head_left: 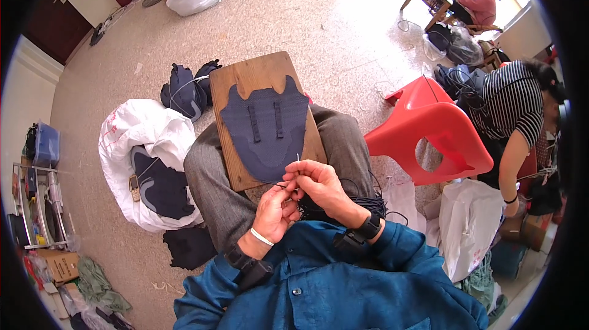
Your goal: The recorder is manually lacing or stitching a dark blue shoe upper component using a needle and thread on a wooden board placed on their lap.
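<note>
hands, two: left hand (pixel 272 213), fingertips pinched together on what looks like dark cord (pixel 280 184); right hand (pixel 325 189), fingertips closed on a slim needle-like tool (pixel 298 157), likely best steadied against the left while the cord is kept taut. surface and room: white sack (pixel 147 120), left of the fingers; wooden board (pixel 257 71), just beyond them, bearing navy fabric piece (pixel 265 122) flat; red stool (pixel 420 109), to their right, striped-shirted person (pixel 510 94) farther right; speckled floor (pixel 331 42) around.

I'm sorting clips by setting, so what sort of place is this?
Probably an informal fabric workshop: a dark-blue shield-shaped fabric piece lies on a brown wooden board, and a white plastic sack holds more dark fabric.
</note>
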Demonstrator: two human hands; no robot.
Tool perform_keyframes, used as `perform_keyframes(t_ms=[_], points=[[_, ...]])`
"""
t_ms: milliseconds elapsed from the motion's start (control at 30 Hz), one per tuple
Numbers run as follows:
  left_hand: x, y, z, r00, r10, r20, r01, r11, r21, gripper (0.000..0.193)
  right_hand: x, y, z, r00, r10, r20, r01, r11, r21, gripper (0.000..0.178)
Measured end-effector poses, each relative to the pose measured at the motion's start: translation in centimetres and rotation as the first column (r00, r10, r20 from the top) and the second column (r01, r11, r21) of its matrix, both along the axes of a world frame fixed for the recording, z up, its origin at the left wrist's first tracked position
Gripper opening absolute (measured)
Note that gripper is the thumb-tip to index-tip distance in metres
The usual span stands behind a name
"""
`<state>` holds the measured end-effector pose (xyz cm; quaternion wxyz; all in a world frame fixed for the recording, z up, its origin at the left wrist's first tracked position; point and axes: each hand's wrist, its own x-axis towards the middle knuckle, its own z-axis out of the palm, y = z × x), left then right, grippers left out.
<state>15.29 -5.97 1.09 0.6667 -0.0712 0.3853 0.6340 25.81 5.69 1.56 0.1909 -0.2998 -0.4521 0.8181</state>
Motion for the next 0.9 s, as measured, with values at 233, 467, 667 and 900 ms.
perform_keyframes(t_ms=[233,467,667,900], points=[[0.5,-0.1,0.5,0.835,-0.185,-0.519,0.136,0.982,-0.131,0.018,0.0,-0.2,-0.1,0.973,0.108,0.206,-0.184,0.900,0.396,0.023],[-0.8,-0.8,-0.5,0.777,-0.382,-0.500,0.380,0.918,-0.111,0.021,-0.3,-0.1,1.2,0.964,0.038,0.264,-0.239,0.557,0.795,0.018],[-0.7,-1.0,-0.8,0.633,-0.370,-0.680,0.398,0.909,-0.124,0.029,-0.3,-0.1,0.9,0.969,0.044,0.245,-0.232,0.519,0.823,0.015],[-1.3,-1.8,-1.3,0.567,-0.384,-0.729,0.457,0.883,-0.109,0.024,-0.2,-0.5,1.1,0.977,0.065,0.201,-0.207,0.483,0.851,0.012]])
